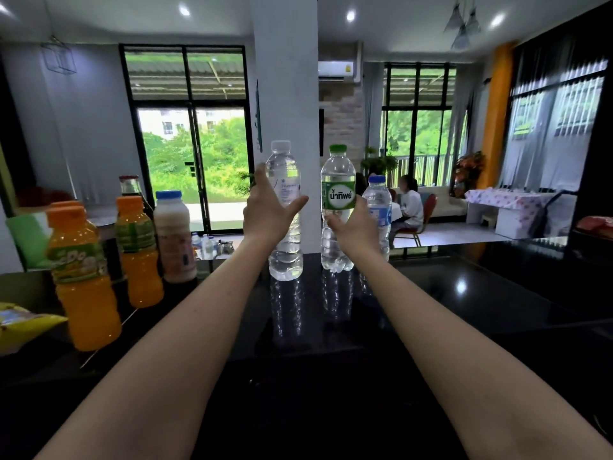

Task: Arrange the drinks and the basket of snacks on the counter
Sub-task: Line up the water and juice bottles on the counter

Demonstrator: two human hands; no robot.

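Seen from my own head, both my bare forearms reached forward over a glossy black counter [464,310]. My left hand [268,207] was wrapped round the middle of a clear-capped water bottle [286,257], thumb across its front and fingers on its left side. My right hand [352,225] was closed round a green-capped water bottle [337,175] just below its green label, gripping from the right. Both bottles stood upright near the far edge of the counter, side by side and slightly apart, their bases apparently on the surface, which mirrored them. Just behind my right hand stood a blue-capped water bottle [378,200], also upright. Well to the left were the other drinks: a near orange juice bottle [83,283], a second orange juice bottle [138,257] behind it, a milky bottle with a blue cap [174,240] beside that, and a dark glass bottle [130,185] at the back. At the far left edge lay a yellow snack packet [23,322]; I could not tell what held it.
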